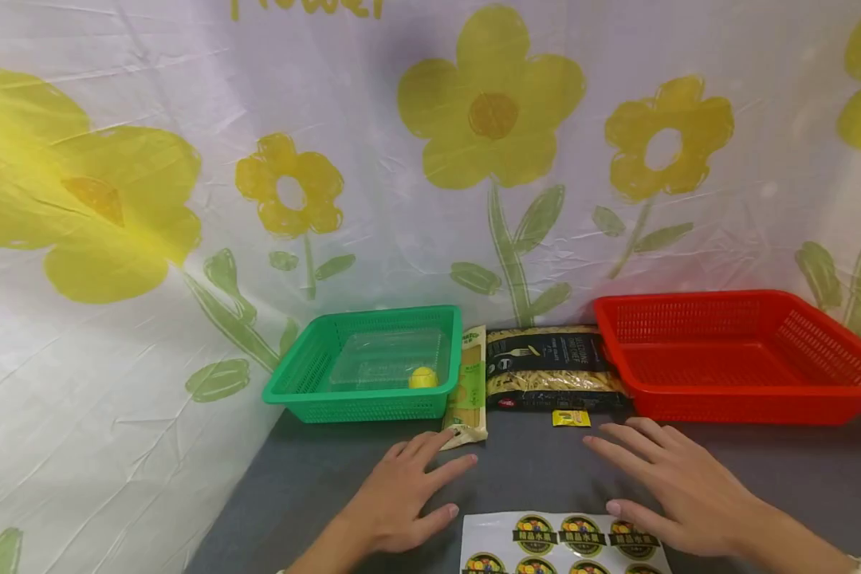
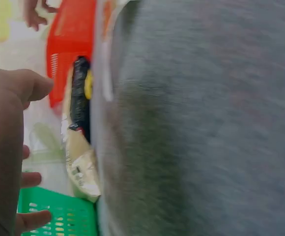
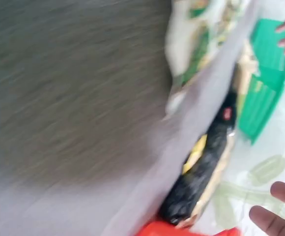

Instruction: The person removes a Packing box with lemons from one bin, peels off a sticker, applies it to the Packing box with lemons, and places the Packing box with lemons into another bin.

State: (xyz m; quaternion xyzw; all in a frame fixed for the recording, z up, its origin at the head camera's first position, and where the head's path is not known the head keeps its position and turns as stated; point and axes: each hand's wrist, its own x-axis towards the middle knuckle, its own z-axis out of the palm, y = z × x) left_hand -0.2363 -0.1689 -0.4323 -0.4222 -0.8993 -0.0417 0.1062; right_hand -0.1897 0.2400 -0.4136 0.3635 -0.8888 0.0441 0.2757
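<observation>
My left hand, fingers spread, hovers near the lower end of a long pale noodle packet. Whether a fingertip touches the packet cannot be told. On the other side my right hand is spread over the table, beside a sheet of round fruit stickers. Both hands hold nothing. A black pasta bag lies behind them, with a small yellow packet in front of it. In the left wrist view the thumb and fingers of the left hand are apart; fingers of the right hand show at the right wrist view's edge.
At the left a green basket contains a clear plastic tray and a yellow ball-like thing. A red basket stands at the right. Behind the dark table hangs a flower-printed curtain.
</observation>
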